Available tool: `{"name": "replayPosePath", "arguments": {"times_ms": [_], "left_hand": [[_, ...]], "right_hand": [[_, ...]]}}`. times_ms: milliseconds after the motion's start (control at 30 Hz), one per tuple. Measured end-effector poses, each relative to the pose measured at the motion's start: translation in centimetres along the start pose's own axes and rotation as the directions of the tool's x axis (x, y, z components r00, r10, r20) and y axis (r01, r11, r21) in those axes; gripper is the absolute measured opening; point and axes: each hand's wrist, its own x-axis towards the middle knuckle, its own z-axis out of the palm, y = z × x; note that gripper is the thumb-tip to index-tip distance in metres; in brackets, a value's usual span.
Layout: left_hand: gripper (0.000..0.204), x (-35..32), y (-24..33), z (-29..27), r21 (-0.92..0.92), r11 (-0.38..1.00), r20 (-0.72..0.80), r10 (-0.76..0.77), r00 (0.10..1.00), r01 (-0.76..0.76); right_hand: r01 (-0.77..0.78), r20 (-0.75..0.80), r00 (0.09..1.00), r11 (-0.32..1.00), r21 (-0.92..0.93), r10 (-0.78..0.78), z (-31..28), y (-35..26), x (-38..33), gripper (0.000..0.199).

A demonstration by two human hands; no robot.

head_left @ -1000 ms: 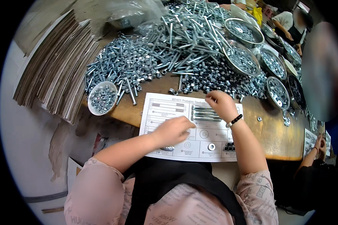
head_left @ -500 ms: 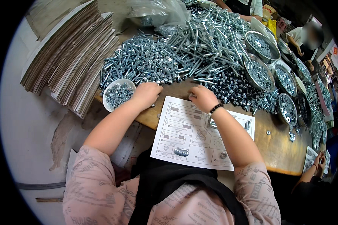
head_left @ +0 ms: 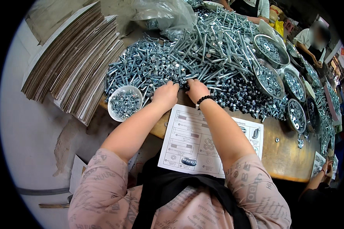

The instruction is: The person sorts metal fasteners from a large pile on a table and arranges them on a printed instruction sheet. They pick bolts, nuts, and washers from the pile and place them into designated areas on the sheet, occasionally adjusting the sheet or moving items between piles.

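My left hand point(head_left: 166, 96) reaches to the near edge of a heap of hex nuts point(head_left: 166, 69), fingers curled down and their tips partly hidden. Close to its right, my right hand point(head_left: 197, 91), with a dark bead bracelet at the wrist, pinches at the same edge; what either hand holds is too small to make out. Below them lies a printed sheet point(head_left: 179, 152) with hardware drawings, partly covered by my right forearm. A short row of washers point(head_left: 189, 162) rests on the sheet. Left of my left hand stands a white bowl point(head_left: 110, 108) of small nuts.
Long bolts point(head_left: 218, 42) are heaped behind, with black-ringed nuts point(head_left: 240, 95) at right. Several metal bowls point(head_left: 283, 93) of washers and hardware line the right. Stacked cardboard sheets point(head_left: 70, 57) stand left. A loose nut point(head_left: 277, 140) lies on the table. Other people work at the far side and right.
Both hands have moved forward to the edge of the nut heap. The left hand shifted right and the right hand slightly left, bringing them closer together.
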Motion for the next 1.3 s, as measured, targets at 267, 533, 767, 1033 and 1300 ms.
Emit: {"name": "replayPosePath", "arguments": {"times_ms": [267, 533, 767, 1033, 1300], "left_hand": [[0.005, 1.9, 0.4, 2.8, 0.208, 0.977, -0.148, 0.079, 0.986, -0.047], [0.007, 1.4, -0.1, 3.5, 0.236, 0.961, -0.210, 0.197, 0.958, -0.146], [0.011, 1.7, -0.5, 2.5, 0.119, 0.965, -0.181, 0.252, 0.951, -0.233], [0.023, 1.5, -0.7, 2.6, -0.003, 0.971, -0.103, 0.237, 0.966, -0.238], [0.027, 1.6, -0.5, 1.4, -0.146, 0.974, 0.033, 0.178, 0.983, -0.171]], "right_hand": [[-0.071, -0.077, 0.994, 0.997, 0.040, 0.074, 1.4, -0.4, 0.0, 0.018], [0.157, -0.078, 0.986, 0.973, 0.167, -0.145, -3.3, 0.9, -5.0, 0.019], [0.121, 0.012, 0.992, 0.991, 0.049, -0.122, -5.1, 3.3, -18.5, 0.021], [-0.014, 0.009, 1.000, 0.996, 0.092, 0.013, -3.7, 3.3, -21.8, 0.033], [-0.052, -0.003, 0.999, 0.994, 0.094, 0.053, -3.8, 3.5, -22.6, 0.032]]}}
